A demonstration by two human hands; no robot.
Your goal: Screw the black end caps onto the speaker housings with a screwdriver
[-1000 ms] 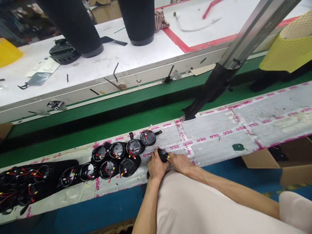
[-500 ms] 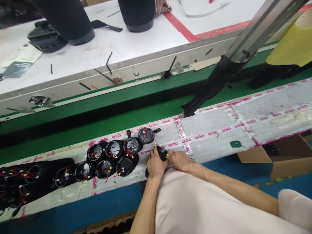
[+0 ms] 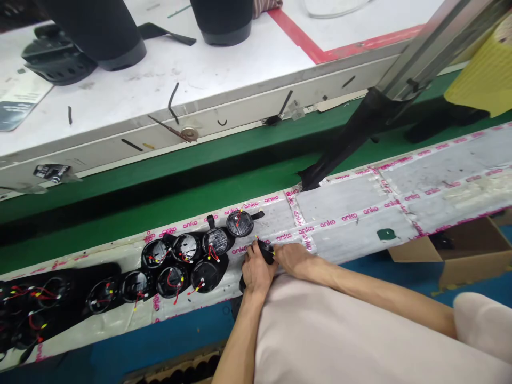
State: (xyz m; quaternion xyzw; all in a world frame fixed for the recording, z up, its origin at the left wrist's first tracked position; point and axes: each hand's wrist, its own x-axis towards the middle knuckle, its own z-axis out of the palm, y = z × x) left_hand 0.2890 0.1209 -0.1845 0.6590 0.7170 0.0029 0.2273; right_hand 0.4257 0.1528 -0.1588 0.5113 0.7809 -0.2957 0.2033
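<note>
My left hand (image 3: 258,271) is wrapped over a black round housing (image 3: 265,252) at the near edge of the taped bench; most of it is hidden beneath the fingers. At the right rim of this housing, my right hand (image 3: 294,260) has its fingertips pinched together by a small yellow connector (image 3: 274,253). Whether the connector is between those fingertips is too small to tell. Left of my hands stand several similar black housings with open round ends, such as the housing (image 3: 207,274) closest to my left hand. Red wires with small white and yellow plugs stick out of them.
A grey bench (image 3: 340,205) covered in pink-printed tape runs across the view. Beyond a green strip is a white table (image 3: 168,64) with black cylinders (image 3: 222,21). A black-wrapped metal post (image 3: 348,136) rises at right. An open cardboard box (image 3: 460,266) sits below the bench.
The view has shifted slightly. Both hands keep nearly the same place on the black housing, with only a small movement of the right fingers at its rim.
</note>
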